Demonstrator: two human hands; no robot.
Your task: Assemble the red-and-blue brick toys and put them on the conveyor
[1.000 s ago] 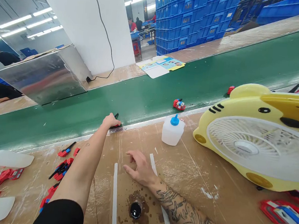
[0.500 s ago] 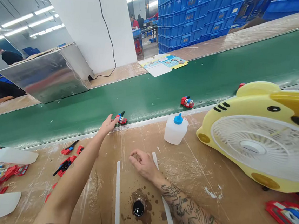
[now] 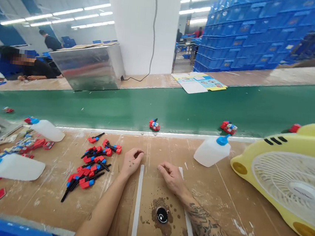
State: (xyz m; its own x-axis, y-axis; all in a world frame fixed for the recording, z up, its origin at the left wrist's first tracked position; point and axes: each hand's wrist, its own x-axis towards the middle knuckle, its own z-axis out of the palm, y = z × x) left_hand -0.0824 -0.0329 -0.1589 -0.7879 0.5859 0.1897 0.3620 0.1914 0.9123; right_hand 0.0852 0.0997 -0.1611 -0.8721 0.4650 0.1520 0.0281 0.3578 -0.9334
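Above the cardboard-covered bench, my left hand [image 3: 132, 162] is closed, its fingers curled inward; no object shows in it. Facing it, my right hand [image 3: 170, 175] is curled loosely, with nothing seen between thumb and fingers. Beyond my left hand, a small red, white and blue toy piece with a black part [image 3: 154, 125] rests on the green belt's near edge, apart from my fingers. Nearer me, between two white tape strips, stands a small round pot of dark liquid [image 3: 161, 215], with wet spots around it. Left of my left hand lies a pile of red-blue pieces with black rods [image 3: 88, 170].
A white bottle with a blue cap [image 3: 211, 153] and a yellow fan [image 3: 288, 171] stand at the right. More white bottles [image 3: 19, 167] lie at the left. The green belt [image 3: 189, 108] crosses ahead, carrying another toy piece [image 3: 228, 127]. Blue crates [image 3: 237, 40] are stacked behind.
My left hand has let go of the toy piece on the belt and drawn back over the bench near my right hand. The view has turned left and levelled.
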